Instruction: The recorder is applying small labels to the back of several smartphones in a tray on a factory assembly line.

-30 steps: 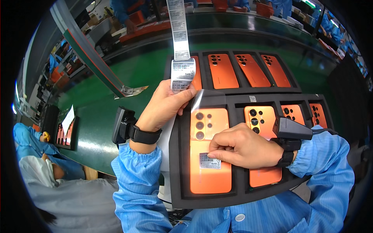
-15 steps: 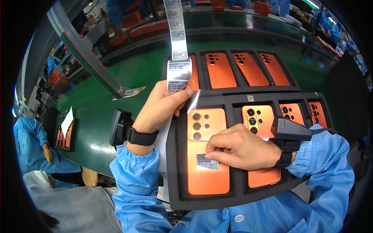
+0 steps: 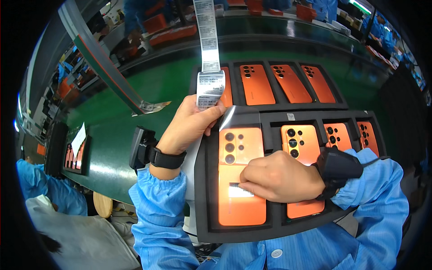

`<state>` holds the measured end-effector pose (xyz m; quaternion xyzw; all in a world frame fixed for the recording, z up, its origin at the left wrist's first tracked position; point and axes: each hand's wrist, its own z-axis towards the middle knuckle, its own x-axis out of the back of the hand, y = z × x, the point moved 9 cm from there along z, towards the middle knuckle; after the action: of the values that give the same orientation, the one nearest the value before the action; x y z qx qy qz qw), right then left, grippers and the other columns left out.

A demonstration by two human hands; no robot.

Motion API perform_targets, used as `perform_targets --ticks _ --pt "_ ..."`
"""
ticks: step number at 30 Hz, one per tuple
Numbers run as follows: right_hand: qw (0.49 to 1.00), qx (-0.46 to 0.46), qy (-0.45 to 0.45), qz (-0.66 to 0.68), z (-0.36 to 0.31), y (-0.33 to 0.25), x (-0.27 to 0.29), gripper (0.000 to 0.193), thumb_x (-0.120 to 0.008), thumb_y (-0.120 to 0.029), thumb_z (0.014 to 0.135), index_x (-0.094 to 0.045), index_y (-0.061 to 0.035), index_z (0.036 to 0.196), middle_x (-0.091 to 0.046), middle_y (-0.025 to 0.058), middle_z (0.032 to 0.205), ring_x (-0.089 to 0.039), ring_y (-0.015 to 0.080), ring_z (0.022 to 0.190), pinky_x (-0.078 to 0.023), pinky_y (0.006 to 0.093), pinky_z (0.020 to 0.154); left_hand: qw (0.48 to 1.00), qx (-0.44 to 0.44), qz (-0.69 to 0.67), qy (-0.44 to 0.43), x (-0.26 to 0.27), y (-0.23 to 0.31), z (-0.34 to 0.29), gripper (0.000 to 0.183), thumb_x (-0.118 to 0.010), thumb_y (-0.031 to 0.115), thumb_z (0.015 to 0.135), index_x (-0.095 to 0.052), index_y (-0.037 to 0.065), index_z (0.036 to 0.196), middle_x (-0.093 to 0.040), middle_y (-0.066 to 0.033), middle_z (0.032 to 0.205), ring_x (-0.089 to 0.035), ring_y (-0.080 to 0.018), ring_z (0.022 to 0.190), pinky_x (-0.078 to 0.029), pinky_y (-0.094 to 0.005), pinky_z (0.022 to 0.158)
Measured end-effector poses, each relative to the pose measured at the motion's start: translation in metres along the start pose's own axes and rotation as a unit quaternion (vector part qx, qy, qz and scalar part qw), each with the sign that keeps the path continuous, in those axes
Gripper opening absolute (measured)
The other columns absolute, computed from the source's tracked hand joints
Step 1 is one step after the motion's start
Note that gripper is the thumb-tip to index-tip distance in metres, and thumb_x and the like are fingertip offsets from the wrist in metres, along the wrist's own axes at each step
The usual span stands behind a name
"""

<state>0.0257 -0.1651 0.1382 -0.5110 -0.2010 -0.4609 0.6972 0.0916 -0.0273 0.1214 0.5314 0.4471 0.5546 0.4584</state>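
Note:
My left hand [image 3: 191, 119] is closed, pinching the lower end of a strip of printed labels [image 3: 210, 87] that hangs down from above and curls over the fingers. Just beneath its thumb, a clear film [image 3: 240, 118] reaches over the camera end of an orange phone [image 3: 243, 211] in the front black foam tray [image 3: 209, 198]. My right hand [image 3: 283, 177] lies across the phone, thumb and fingertips pinched on a small silver label [image 3: 239, 190] at the middle of the phone's back. The fingers partly hide this label.
More orange phones [image 3: 299, 139] fill the front tray's slots. Behind it lies a second foam tray [image 3: 270, 64] of phones on the green table [image 3: 112, 166]. A metal post [image 3: 99, 54] rises at the left. A person in blue [image 3: 58, 193] sits at the far left beside another tray [image 3: 78, 157].
My right wrist has turned slightly, and its fingers stay at the label, which now catches the light. The left hand barely shifts. At the left, the person in blue has moved.

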Motion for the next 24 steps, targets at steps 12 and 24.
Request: perform_targets --ticks 12,24 --pt "0.958 0.068 -0.026 -0.277 0.012 -0.013 -0.001 0.019 -0.062 -0.019 0.074 -0.05 -0.0051 0.071 -0.048 0.0031 0.06 -0.054 0.0199 0.059 -0.042 0.032 0.05 1.0 -0.003 0.009 -0.017 0.0 -0.002 -0.001 0.014 -0.055 0.018 0.085 -0.055 0.005 0.08 -0.047 0.0035 0.063 -0.043 -0.003 0.053 -0.035 -0.0167 0.045" --pt "0.945 0.122 0.095 -0.289 0.026 -0.003 0.013 0.04 -0.071 -0.039 0.063 -0.054 -0.0108 0.085 -0.048 0.007 0.099 -0.044 0.0242 0.096 -0.033 0.0371 0.077 0.999 -0.014 -0.038 -0.001 0.001 0.005 0.001 0.012 -0.054 0.014 0.083 -0.054 0.004 0.076 -0.047 0.0022 0.063 -0.044 -0.0052 0.052 -0.036 -0.0197 0.045"
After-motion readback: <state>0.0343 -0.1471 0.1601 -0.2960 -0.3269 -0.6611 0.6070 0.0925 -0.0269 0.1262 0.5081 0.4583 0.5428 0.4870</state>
